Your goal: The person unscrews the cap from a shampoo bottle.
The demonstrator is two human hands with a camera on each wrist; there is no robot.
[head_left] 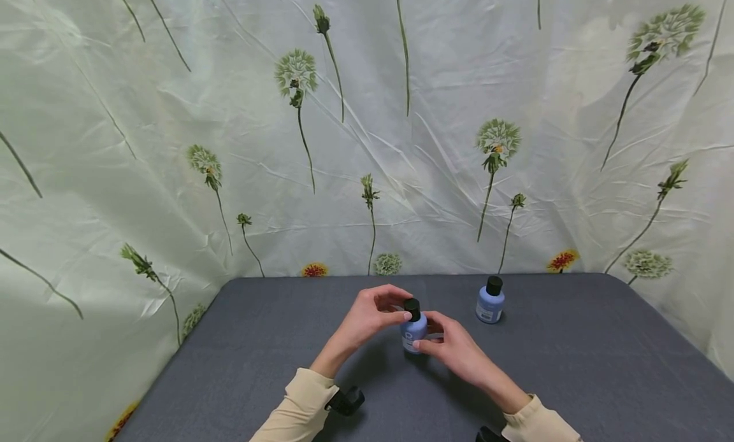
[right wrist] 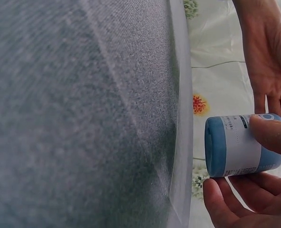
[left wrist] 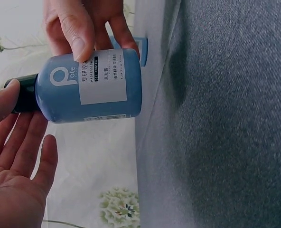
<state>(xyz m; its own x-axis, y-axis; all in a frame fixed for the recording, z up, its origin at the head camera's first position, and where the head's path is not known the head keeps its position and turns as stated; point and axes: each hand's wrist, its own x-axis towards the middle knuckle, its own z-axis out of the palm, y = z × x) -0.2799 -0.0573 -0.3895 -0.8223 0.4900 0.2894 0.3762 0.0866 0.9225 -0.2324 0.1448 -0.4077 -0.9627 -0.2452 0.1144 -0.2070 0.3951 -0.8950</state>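
A small blue bottle [head_left: 410, 335] with a white label stands upright between my two hands, raised a little over the table. My left hand [head_left: 371, 311] pinches the bottle's black cap [left wrist: 27, 94] between thumb and fingers; its other fingers are spread in the left wrist view. Lower down, my right hand [head_left: 457, 348] grips the body, thumb on the label side and fingers round the other side. In the right wrist view the bottle's base [right wrist: 214, 147] shows, while the right thumb covers part of the label. The cap sits on the bottle's neck.
A second blue bottle [head_left: 490, 306] with a black cap stands upright on the dark grey table [head_left: 275, 340], farther back and to the right. Behind the table hangs a pale curtain [head_left: 367, 136] printed with dandelions.
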